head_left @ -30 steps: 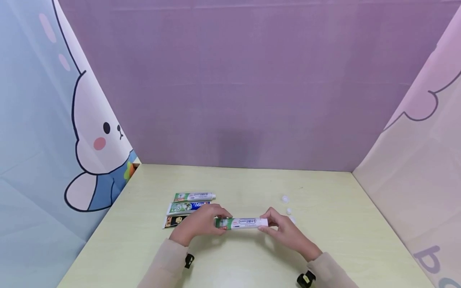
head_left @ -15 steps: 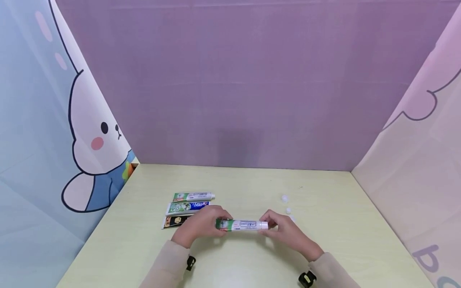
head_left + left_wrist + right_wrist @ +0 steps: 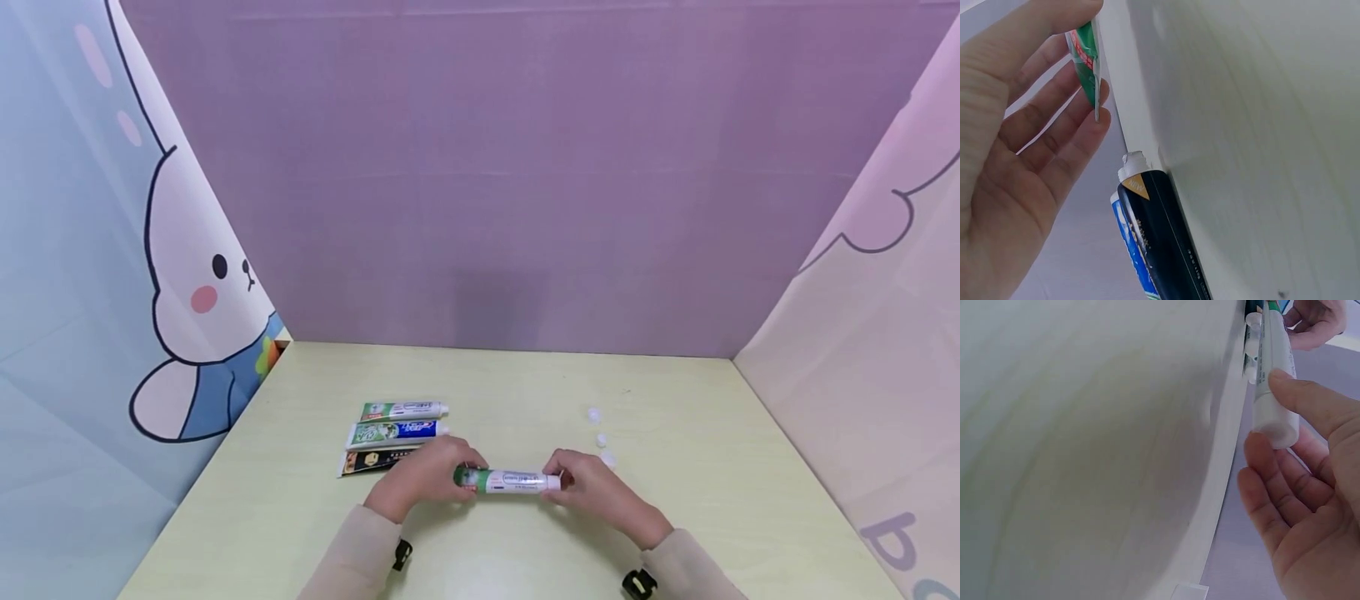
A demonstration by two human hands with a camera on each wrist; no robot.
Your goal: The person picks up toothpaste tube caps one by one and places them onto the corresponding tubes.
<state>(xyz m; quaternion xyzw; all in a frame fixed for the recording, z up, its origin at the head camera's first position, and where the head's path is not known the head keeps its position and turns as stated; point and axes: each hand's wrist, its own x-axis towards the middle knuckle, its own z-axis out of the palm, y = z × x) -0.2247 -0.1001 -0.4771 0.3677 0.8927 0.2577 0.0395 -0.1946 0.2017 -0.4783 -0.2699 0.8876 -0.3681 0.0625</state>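
A green and white toothpaste tube point(image 3: 513, 482) lies level between both hands, its white cap point(image 3: 1276, 422) toward the right. My left hand point(image 3: 429, 478) pinches the flat green tail end; the left wrist view shows that tail point(image 3: 1087, 59) between thumb and fingers. At the other end my right hand point(image 3: 600, 490) holds the cap end, with the thumb on top and fingers around the far side. Beyond the left hand lie three more toothpaste tubes: a green and white one point(image 3: 403, 410), a green and blue one point(image 3: 393, 432) and a black one point(image 3: 1163, 234), partly hidden in the head view.
Three small white caps lie on the table to the right: a far cap point(image 3: 594, 414), a middle cap point(image 3: 602, 440) and a near cap point(image 3: 608, 459) close to the right hand. The pale wooden table point(image 3: 675, 417) ends at a purple backdrop point(image 3: 510, 183).
Both hands have come down slightly toward the person with the tube between them. More of the black and blue tubes shows past the left hand. The other tubes and caps stay put.
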